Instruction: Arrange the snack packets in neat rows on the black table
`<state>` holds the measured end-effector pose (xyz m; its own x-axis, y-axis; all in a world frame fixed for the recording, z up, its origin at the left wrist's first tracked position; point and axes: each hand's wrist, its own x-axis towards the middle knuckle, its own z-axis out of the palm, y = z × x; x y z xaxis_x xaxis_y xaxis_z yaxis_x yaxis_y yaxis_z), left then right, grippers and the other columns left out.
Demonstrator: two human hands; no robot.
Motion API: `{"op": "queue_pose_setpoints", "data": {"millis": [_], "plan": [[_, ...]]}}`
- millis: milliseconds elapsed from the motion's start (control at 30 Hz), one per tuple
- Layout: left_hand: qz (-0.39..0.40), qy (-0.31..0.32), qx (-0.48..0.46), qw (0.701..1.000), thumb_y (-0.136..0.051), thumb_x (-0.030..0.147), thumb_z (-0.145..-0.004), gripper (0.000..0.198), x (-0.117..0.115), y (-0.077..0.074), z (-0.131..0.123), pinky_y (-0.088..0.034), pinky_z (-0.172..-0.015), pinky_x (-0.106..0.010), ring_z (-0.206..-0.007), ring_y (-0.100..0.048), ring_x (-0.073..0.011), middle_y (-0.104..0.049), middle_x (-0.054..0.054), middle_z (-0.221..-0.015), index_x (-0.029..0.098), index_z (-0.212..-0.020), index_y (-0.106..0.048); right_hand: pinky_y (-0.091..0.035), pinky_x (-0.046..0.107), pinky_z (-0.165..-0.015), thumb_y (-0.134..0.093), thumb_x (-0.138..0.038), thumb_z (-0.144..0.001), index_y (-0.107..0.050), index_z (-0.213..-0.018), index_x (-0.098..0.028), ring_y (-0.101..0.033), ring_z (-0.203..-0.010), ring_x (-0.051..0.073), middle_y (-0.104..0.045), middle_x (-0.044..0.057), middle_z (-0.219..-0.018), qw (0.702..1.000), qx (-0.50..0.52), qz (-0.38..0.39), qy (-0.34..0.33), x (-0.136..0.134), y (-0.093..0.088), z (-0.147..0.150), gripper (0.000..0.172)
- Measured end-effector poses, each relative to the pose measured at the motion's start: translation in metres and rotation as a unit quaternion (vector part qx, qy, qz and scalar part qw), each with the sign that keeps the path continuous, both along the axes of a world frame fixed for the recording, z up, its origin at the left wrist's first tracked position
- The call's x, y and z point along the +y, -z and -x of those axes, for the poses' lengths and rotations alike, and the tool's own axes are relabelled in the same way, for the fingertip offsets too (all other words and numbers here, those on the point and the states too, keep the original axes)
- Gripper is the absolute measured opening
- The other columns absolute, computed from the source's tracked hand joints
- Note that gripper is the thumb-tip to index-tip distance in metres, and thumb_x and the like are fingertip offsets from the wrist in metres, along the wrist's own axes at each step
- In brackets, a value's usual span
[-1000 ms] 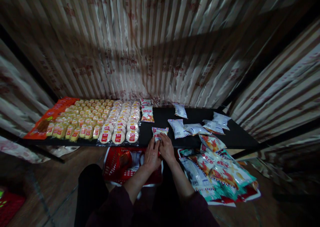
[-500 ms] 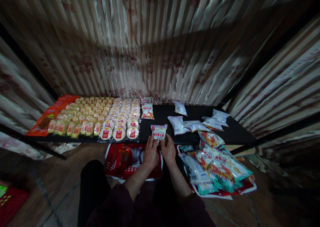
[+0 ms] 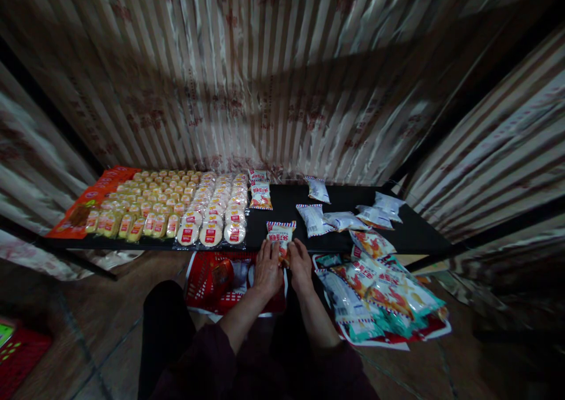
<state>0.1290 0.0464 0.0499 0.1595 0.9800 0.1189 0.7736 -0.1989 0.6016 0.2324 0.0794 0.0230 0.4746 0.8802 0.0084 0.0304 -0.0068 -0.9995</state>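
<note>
Both my hands hold one small snack packet (image 3: 280, 234) with a striped top edge, face up at the front edge of the black shelf (image 3: 415, 235). My left hand (image 3: 268, 269) grips its lower left side, fingers curled. At the packet's lower right, my right hand (image 3: 300, 266) pinches it. Just behind lie two more packets of that kind (image 3: 260, 197). To the right several white packets (image 3: 314, 220) lie loose on the shelf.
Rows of round wrapped cakes (image 3: 212, 215) and small yellow snacks (image 3: 141, 209) fill the shelf's left half. A red basket (image 3: 216, 282) sits on the floor under my hands. A heap of colourful packets (image 3: 379, 297) lies at the right. Striped curtains hang behind.
The packet in my hands turned from its white back to its printed front and tilted flatter onto the shelf edge. My hands stayed on its lower corners.
</note>
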Motion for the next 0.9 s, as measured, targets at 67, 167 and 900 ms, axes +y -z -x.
{"op": "queue_pose_setpoints", "data": {"millis": [67, 167, 900], "plan": [[0.002, -0.004, 0.000, 1.000, -0.050, 0.006, -0.071, 0.070, -0.002, -0.003, -0.001, -0.025, -0.115, -0.046, -0.141, -0.023, -0.0289, -0.031, -0.017, -0.150, 0.010, -0.139, -0.036, -0.054, 0.032, -0.078, -0.061, -0.051, -0.071, -0.061, -0.112, -0.014, -0.068, -0.089, 0.021, -0.070, 0.010, -0.102, 0.996, 0.087, 0.035, 0.013, -0.002, -0.006, 0.003, 0.055], [-0.003, -0.016, -0.004, 1.000, -0.051, 0.007, -0.069, 0.070, -0.004, -0.005, -0.001, -0.023, -0.116, -0.047, -0.141, -0.022, -0.0289, -0.031, -0.017, -0.150, 0.009, -0.138, -0.037, -0.054, 0.031, -0.077, -0.062, -0.052, -0.069, -0.066, -0.101, -0.016, -0.067, -0.087, 0.020, -0.072, 0.007, -0.098, 0.989, 0.144, 0.032, -0.011, -0.005, -0.015, 0.006, 0.048], [0.099, -0.143, -0.441, 0.881, -0.051, 0.040, -0.083, 0.062, -0.005, 0.005, 0.005, -0.026, -0.112, -0.036, -0.134, -0.038, -0.0247, -0.040, -0.014, -0.146, 0.014, -0.137, -0.039, -0.048, 0.036, -0.091, -0.065, -0.050, -0.068, -0.066, -0.111, -0.019, -0.061, -0.106, 0.024, -0.067, 0.008, -0.117, 0.992, 0.119, 0.008, -0.047, -0.016, -0.021, 0.036, 0.053]]}}
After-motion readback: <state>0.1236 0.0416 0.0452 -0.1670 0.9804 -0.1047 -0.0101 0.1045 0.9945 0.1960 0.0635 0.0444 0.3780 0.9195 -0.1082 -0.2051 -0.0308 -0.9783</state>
